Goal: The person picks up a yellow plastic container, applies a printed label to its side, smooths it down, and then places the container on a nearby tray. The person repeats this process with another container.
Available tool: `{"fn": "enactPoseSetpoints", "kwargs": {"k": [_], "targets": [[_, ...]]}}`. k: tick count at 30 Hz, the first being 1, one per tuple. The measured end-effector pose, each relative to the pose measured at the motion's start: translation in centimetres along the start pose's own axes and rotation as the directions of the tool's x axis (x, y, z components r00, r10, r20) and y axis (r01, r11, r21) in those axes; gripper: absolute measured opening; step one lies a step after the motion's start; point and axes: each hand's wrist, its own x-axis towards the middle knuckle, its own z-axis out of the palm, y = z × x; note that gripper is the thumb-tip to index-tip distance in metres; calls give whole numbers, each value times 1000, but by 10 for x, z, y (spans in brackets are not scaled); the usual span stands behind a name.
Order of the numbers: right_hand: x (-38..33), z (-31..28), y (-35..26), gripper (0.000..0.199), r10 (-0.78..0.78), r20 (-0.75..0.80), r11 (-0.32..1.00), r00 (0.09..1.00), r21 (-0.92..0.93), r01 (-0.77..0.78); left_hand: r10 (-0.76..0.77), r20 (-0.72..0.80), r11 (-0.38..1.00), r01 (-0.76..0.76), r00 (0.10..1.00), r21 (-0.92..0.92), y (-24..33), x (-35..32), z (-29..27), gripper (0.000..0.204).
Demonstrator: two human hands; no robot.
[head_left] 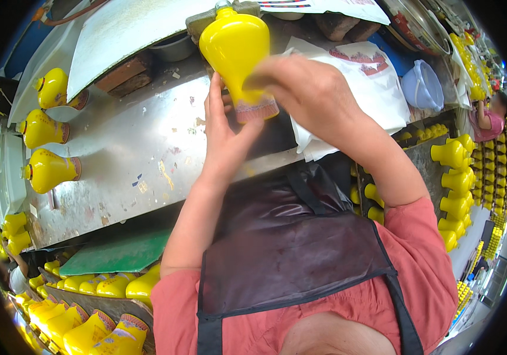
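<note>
A glossy yellow vase [234, 47] stands at the far middle of the metal worktable, its wide shoulder away from me and its narrow foot toward me. Round the foot runs a pinkish patterned band [258, 110]. My left hand [228, 133] grips the vase near this foot, thumb on the near side and fingers along its left. My right hand [309, 89] is bent over the vase's right side at the narrow waist. Its fingers are smeared by motion, so whether they hold anything cannot be made out.
White sheets [354, 97] with red printed patterns lie right of the vase, near a pale blue bucket [422, 86]. Three yellow vases [52, 170] stand at the table's left. A whitish board [123, 35] rests on bricks [124, 74]. Racks of yellow vases [457, 189] flank me.
</note>
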Motion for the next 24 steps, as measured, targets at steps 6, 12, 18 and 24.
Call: {"fn": "enactPoseSetpoints", "kwargs": {"k": [6,12,18,24], "targets": [[17,0,-11,20,-202,191,953,961,-186,238,-13,-59,1000,13,998,3,-3,0,5,100],[20,-3,-9,28,-196,224,920,955,-294,257,1,-79,998,5,997,66,0,-4,6,101],[-5,-10,-2,26,-95,118,975,988,-191,116,-101,-47,988,95,994,-120,8,-2,5,94],[-37,-2,5,33,1,-7,999,1000,-53,-2,-61,-72,998,60,996,-23,8,-1,10,90]]}}
